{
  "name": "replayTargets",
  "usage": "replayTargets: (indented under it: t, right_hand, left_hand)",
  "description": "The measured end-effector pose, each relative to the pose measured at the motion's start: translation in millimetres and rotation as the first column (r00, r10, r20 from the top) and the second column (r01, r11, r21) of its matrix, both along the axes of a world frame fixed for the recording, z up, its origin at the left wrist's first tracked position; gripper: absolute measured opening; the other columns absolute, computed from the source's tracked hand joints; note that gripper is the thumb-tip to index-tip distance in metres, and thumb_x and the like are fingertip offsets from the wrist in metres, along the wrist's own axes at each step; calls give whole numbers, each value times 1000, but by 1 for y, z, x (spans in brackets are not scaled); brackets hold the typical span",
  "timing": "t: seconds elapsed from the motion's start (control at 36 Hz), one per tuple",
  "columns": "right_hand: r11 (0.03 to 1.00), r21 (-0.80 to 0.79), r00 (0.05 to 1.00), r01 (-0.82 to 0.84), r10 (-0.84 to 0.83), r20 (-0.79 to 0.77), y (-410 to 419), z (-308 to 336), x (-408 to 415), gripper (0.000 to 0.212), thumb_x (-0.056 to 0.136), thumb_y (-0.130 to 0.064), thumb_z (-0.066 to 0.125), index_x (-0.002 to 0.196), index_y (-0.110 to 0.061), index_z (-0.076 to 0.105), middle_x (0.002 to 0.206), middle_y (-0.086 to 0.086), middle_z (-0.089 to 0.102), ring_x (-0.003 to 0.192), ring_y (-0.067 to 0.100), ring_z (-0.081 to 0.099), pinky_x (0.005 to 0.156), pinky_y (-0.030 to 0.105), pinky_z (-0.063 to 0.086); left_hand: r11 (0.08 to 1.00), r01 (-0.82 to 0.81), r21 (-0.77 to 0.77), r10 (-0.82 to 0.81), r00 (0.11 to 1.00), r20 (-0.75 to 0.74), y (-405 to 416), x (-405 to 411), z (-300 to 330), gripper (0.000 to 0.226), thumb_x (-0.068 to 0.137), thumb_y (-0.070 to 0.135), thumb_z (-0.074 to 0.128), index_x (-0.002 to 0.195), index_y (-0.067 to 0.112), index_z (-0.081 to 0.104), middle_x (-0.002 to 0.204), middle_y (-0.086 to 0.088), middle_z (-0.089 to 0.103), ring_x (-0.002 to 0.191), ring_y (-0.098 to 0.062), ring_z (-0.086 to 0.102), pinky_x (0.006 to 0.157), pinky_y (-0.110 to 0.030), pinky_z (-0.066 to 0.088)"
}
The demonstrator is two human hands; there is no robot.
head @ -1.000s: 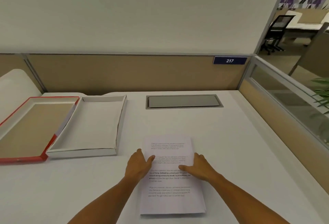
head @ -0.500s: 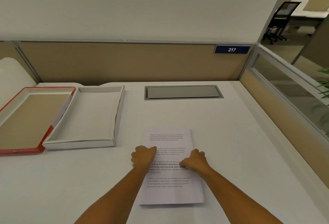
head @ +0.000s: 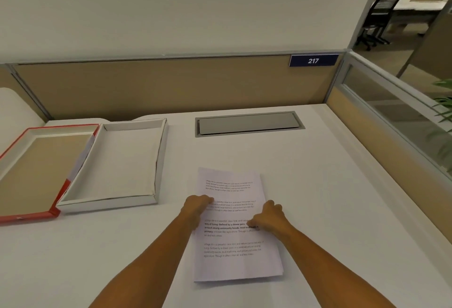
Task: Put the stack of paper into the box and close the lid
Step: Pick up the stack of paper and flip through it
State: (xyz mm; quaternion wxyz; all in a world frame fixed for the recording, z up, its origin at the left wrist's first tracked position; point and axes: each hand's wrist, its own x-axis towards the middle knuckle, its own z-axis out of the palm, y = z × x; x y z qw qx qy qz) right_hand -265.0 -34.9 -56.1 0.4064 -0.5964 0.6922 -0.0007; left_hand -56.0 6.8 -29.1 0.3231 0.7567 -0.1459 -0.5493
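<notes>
From the head view, the stack of paper lies flat on the white counter, right of the open white box and red lid. The left hand and right hand grip its side edges, fingers curled.

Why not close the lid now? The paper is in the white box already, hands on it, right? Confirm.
Not right. The head view shows the paper on the desk, right of the empty white box. Both the left hand and right hand are on it.
</notes>
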Motion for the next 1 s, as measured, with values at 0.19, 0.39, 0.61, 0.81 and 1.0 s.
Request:
replayTargets:
  t: [0.19,0.39,0.61,0.81,1.0]
  right_hand:
    - [1000,1,1000,-1,1,-1,1,1,1,83,71,-33,84,135,-5,39,134,16,42,123,30,51,99,36,52]
    - [1000,11,1000,1,-1,-9,0,0,-1,88,70,-34,85,138,-4,37,137,17,42,127,30,49,105,38,49]
    - [999,44,1000,-15,15,15,0,1,-6,97,72,-40,85,144,-5,31,143,16,38,133,32,42,111,41,43]
    - [978,51,846,200,-199,496,-9,3,-30,116,63,-52,91,152,-14,27,145,8,48,129,26,53,104,42,50]
    - [987,120,463,102,-154,873,-5,32,-40,74,69,-37,92,132,-14,60,122,9,74,110,30,73,82,39,63]
  left_hand:
    - [998,56,-28,-57,997,-53,2,13,2,37,81,7,79,110,-2,59,96,-20,72,65,-27,74,43,-32,57]
    - [983,93,-160,-112,987,-113,12,18,-8,45,76,12,84,115,-1,66,94,-14,79,81,-32,77,73,-45,63]
    - [948,117,-297,-119,993,11,17,0,-7,48,82,7,77,122,11,51,116,-13,70,90,-34,74,77,-52,62]
    - [825,222,-520,-177,975,135,29,-6,8,44,82,23,78,117,29,52,113,-3,71,84,-23,77,67,-42,64]
    - [720,208,-663,-168,978,124,43,-6,43,60,73,31,79,127,31,53,114,-3,72,92,-30,75,69,-46,64]
